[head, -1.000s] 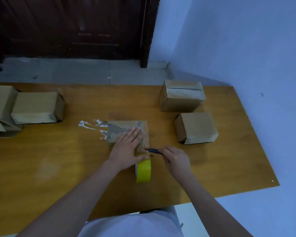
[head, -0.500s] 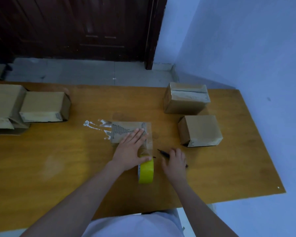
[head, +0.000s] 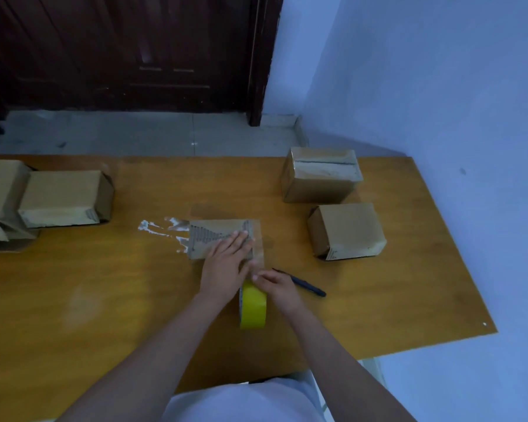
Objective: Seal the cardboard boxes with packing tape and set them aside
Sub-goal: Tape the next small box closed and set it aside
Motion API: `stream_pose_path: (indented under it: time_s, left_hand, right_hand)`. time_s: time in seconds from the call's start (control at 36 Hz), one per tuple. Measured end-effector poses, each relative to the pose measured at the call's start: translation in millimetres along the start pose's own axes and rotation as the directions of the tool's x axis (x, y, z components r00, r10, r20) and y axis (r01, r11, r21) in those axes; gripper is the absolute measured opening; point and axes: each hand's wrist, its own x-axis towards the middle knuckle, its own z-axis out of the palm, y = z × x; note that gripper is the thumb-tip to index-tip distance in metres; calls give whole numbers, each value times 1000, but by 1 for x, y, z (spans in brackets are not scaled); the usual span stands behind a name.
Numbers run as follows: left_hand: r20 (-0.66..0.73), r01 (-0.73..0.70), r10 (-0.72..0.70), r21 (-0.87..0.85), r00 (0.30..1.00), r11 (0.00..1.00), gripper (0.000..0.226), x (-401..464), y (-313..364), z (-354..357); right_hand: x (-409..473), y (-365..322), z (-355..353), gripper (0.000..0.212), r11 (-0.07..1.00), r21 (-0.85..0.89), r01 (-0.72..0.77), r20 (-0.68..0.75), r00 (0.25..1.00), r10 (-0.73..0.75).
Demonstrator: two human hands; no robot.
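Fingers of my left hand [head: 226,269] press flat on the small brown cardboard box [head: 214,239], while my right hand [head: 279,287], fingers relaxed, touches the yellow tape roll [head: 253,309].

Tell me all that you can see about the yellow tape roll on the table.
The yellow tape roll stands on its edge on the wooden table, near the person. Its outer band is bright yellow; its left side looks pale. It sits between the two wrists, just before the flat cardboard box. The right hand reaches over its top; whether it touches the roll is unclear.
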Motion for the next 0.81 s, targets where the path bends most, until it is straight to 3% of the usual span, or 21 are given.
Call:
stream_pose_path:
  time_s: [0.08,0.28,0.39,0.47,0.58,0.67,0.81]
  left_hand:
    - [-69,-6,8,28,998,1000,48,3,-3,7]
    - [-190,-115,141,140,972,983,41,6,-15,15]
    - [-174,-143,173,170,969,975,41,6,-18,12]
    - [-114,-82,95,110,989,991,56,8,-11,0]
    - [-116,92,-103,-98,988,991,68,23,9,-21]
    - [-106,149,-149,-12,983,989,66,46,16,-26]
    - [143,208,-227,136,963,969,51,77,15,-23]
  right_hand:
    - [-7,4,0,18,1000,3,-4,-9,1000,4]
    - [-21,15,1,14,999,25,36,-50,998,-35]
    - [-21,12,0,11,1000,-5,22,-49,999,-22]
    - [-22,11,-4,12,1000,-7,-8,-75,997,7]
    - [-23,14,-8,15,999,18,-38,-104,994,40]
    - [-22,13,-8,10,999,26,-37,-116,992,40]
    - [-20,12,-12,8,999,22,-39,-87,995,40]
